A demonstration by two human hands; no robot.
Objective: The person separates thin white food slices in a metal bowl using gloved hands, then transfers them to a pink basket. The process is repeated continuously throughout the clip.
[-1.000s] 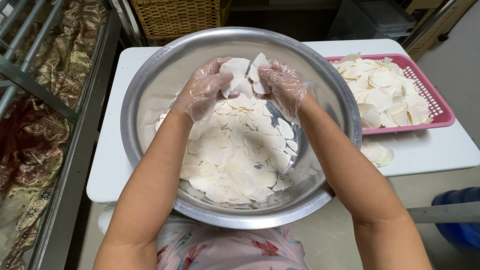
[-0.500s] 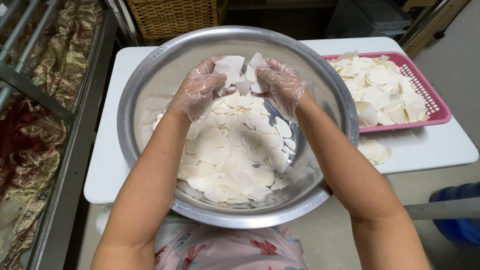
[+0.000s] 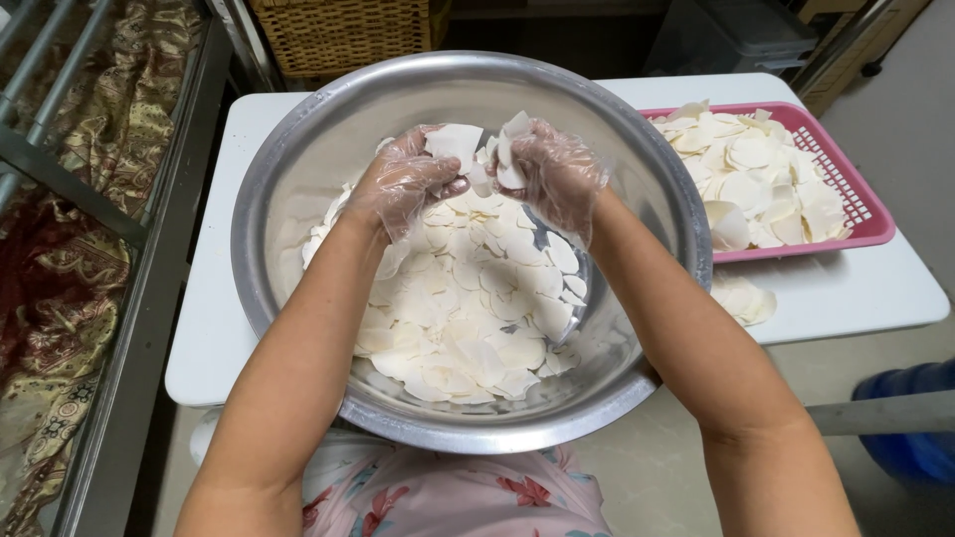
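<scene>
worktop [image 3: 846, 288]: white, carries bowl + pink basket [image 3: 856, 214] at 3 o'clock.
bowl [image 3: 298, 159]: big steel, centre, right under both hands.
slices [image 3: 468, 318]: pale thin rounds heaped in bowl, lying 6 o'clock from hands; no clear long axis.
left hand [image 3: 403, 184]: gloved, at 12 o'clock of heap, fingers curled, pinching a slice.
right hand [image 3: 552, 169]: gloved, just beside left, pinching slices too; both equally near.
</scene>
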